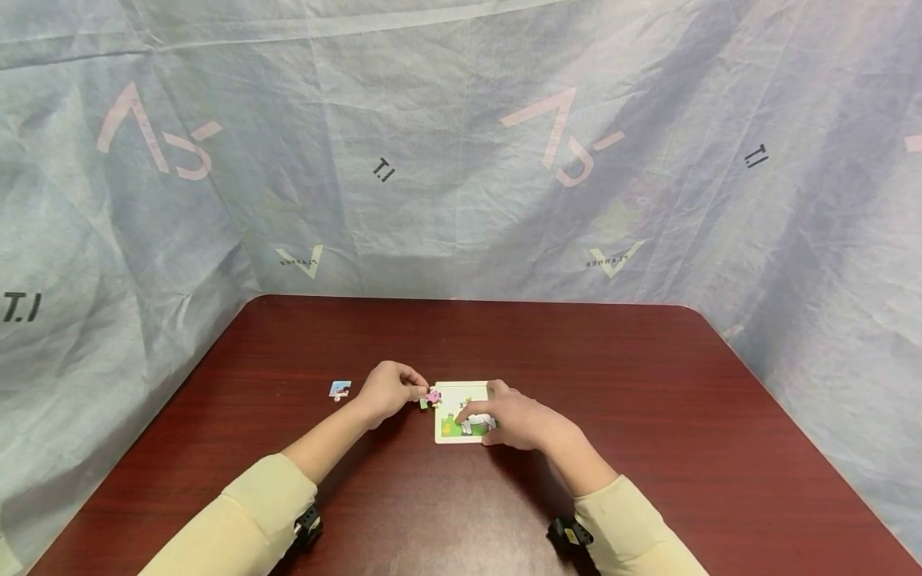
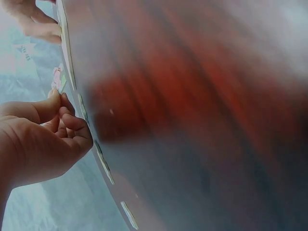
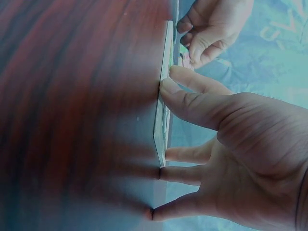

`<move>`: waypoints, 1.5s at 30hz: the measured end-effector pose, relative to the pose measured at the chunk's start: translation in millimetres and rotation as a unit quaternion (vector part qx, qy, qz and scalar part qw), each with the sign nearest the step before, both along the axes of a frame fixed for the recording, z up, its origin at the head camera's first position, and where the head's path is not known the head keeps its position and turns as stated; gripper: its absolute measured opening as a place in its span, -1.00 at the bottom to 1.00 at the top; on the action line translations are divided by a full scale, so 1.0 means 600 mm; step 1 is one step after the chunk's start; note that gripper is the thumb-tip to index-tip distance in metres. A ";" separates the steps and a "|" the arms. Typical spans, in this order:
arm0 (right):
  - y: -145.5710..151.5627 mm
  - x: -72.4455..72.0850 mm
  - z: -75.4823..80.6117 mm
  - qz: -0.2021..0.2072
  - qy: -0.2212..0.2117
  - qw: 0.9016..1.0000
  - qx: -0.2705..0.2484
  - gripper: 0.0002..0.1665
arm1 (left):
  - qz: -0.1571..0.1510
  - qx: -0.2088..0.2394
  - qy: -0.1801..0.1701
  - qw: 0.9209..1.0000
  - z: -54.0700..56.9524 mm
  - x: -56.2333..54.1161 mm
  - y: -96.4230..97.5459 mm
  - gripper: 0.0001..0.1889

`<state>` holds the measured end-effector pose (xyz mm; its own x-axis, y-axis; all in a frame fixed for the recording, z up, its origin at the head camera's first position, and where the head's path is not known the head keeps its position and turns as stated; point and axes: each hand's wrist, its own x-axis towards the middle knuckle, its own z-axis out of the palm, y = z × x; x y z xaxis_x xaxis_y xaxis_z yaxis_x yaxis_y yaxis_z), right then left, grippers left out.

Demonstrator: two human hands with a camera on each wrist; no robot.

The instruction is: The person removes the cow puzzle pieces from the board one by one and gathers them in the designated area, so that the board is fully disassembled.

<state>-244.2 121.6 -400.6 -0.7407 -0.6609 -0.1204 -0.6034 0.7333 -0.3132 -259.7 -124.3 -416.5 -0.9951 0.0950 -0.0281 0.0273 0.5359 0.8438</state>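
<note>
Touches white-rimmed rectangular puzzle board [image 1: 451, 394], edge-on only in wrist views, with spread-fingered right hand [image 1: 528, 419], pinching pink-and-green jigsaw piece [image 1: 433, 398] in left hand [image 1: 389, 390]

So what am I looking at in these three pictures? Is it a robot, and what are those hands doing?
No robot here, just a person's two bare hands. The big picture comes from a camera on the person's head, looking forward and down. The other two come from cameras on the wrists, one on each, so everything looks close and sideways.

On the dark red table is a small puzzle board with a picture on it. The left hand pinches a pink and green puzzle piece. The right hand rests on the board with its fingers spread. Another loose piece lies off to the left.
</note>
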 end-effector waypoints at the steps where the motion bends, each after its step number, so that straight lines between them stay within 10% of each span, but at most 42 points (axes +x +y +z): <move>1: 0.000 0.000 0.000 0.000 0.000 1.000 -0.001 -0.56 | 0.002 -0.001 0.000 1.000 -0.001 0.000 -0.004 -0.97; 45: 0.002 0.001 0.001 0.004 -0.007 1.000 -0.013 -0.54 | 0.026 -0.062 -0.022 0.998 0.006 0.044 -0.149 -0.97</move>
<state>-243.5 123.0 -400.0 -0.7341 -0.6694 -0.1142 -0.6039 0.7205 -0.3409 -233.4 -213.5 -412.9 -0.9962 0.0360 -0.0793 -0.0384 0.6355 0.7711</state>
